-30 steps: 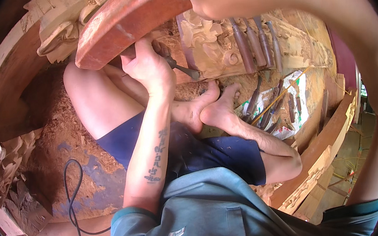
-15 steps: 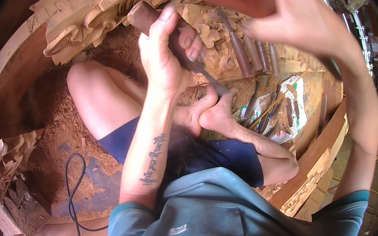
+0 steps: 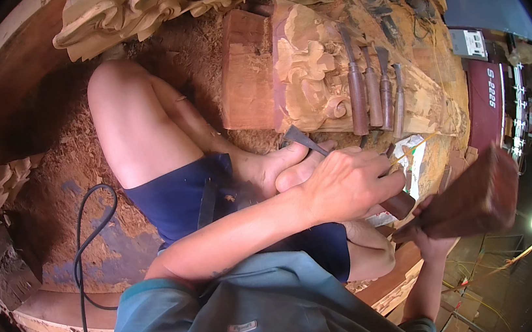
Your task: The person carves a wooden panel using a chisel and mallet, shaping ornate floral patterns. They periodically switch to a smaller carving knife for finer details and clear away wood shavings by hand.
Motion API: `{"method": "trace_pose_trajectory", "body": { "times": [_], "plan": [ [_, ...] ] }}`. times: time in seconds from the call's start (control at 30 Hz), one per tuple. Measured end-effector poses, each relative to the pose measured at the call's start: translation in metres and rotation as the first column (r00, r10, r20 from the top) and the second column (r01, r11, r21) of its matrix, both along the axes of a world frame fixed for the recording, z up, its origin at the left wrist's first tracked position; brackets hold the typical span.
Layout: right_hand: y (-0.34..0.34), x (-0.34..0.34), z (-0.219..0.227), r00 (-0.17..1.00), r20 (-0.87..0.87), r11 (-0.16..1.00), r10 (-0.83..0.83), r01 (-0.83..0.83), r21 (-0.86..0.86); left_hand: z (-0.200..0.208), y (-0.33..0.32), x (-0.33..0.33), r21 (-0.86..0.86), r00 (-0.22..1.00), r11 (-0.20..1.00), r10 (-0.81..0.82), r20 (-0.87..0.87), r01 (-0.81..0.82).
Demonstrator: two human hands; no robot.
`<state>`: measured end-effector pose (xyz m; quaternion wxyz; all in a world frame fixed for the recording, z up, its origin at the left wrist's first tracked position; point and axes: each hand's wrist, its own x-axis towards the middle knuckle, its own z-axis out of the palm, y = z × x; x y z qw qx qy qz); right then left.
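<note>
My left hand [image 3: 350,184] is closed around a wood chisel. The steel blade of the chisel [image 3: 306,140] points up and left over my feet, toward a carved wooden block, and its brown handle end sticks out below my fingers. To its right, my right hand [image 3: 431,242] is wrapped around the handle of a heavy wooden mallet [image 3: 473,200], whose blurred head is raised beside the chisel's butt end. The carved block [image 3: 310,62] has scroll and leaf relief and lies in front of my feet.
Several chisels [image 3: 358,100] lie side by side on the carved wood. A plain reddish block [image 3: 247,70] sits left of it. Long carved pieces [image 3: 176,9] stand along the far side. A black cable [image 3: 80,272] loops at left, among wood shavings [image 3: 73,145].
My left hand has come down and right, and the chisel has swung round so its blade points up-left. The mallet in my right hand has dropped from the top to the lower right.
</note>
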<state>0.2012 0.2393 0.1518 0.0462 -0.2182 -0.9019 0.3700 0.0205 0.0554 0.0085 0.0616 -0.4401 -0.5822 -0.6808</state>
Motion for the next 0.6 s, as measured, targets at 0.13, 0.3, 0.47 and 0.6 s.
{"method": "trace_pose_trajectory", "body": {
  "times": [0.13, 0.3, 0.47, 0.6],
  "plan": [
    [-0.011, 0.014, 0.002, 0.999, -0.025, 0.995, -0.042, 0.040, -0.092, -0.003, 0.003, -0.010, 0.061, 0.998, 0.998, -0.011, 0.057, 0.008],
    [-0.010, 0.002, 0.000, 0.974, -0.165, 0.986, 0.155, -0.163, -0.037, -0.005, -0.002, -0.026, 0.145, 0.996, 0.989, -0.037, 0.082, 0.025],
    [0.001, 0.021, 0.008, 0.980, 0.174, 0.865, 0.100, -0.172, 0.472, -0.008, -0.002, -0.025, 0.182, 0.998, 0.983, -0.021, 0.058, 0.010],
    [0.038, 0.058, -0.033, 0.999, 0.048, 0.976, -0.023, 0.012, 0.218, -0.012, -0.028, -0.021, 0.262, 0.973, 0.937, 0.229, 0.033, -0.229]
  ]
}}
